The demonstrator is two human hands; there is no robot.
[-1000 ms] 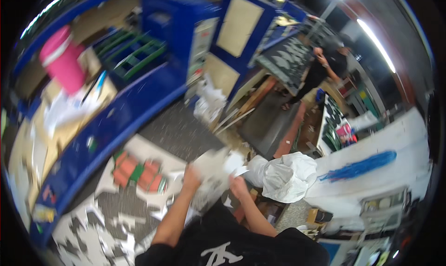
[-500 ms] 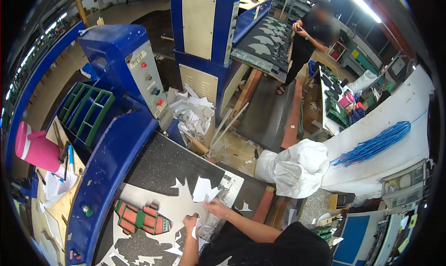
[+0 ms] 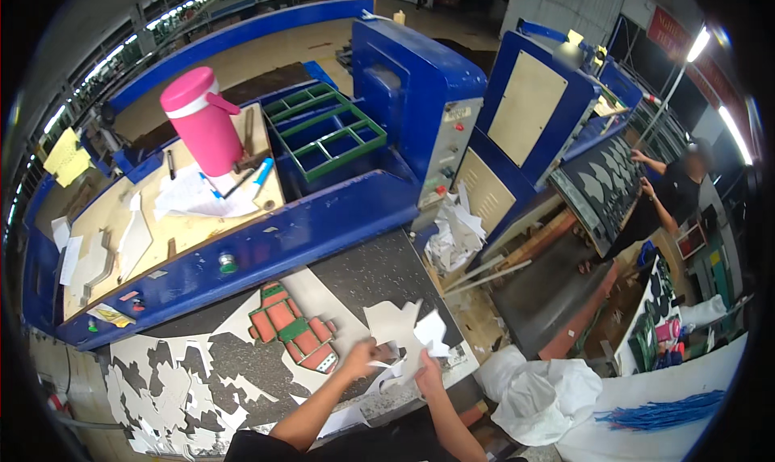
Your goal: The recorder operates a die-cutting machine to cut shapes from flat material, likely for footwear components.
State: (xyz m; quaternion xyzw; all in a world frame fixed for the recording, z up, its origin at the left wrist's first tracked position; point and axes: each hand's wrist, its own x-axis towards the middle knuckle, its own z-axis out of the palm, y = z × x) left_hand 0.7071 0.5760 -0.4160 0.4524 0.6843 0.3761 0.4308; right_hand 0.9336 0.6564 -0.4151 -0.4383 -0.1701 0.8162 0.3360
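Observation:
My right hand (image 3: 428,375) pinches a ragged piece of white sheet (image 3: 432,333) above the near right end of the dark cutting table. Beside it, my left hand (image 3: 361,359) is closed at the edge of a cut-out white scrap (image 3: 386,374), its fingers slightly blurred. A cutting die (image 3: 295,330) with red pads and green edges lies on the pale sheet (image 3: 320,296), left of my left hand. Another jagged sheet remnant (image 3: 389,321) lies just beyond both hands.
Many white offcuts (image 3: 165,397) cover the table's left part. A blue press beam (image 3: 323,220) runs behind it, bearing a pink jug (image 3: 202,123) and a green frame (image 3: 323,131). Scraps fill a bin (image 3: 454,232). White sacks (image 3: 541,397) stand at right; another person (image 3: 678,192) works beyond.
The view has swung left, bringing the offcuts and the whole press beam into sight. My hands have moved apart slightly, the right still holding its white piece. The other person's arms have reached toward the far table.

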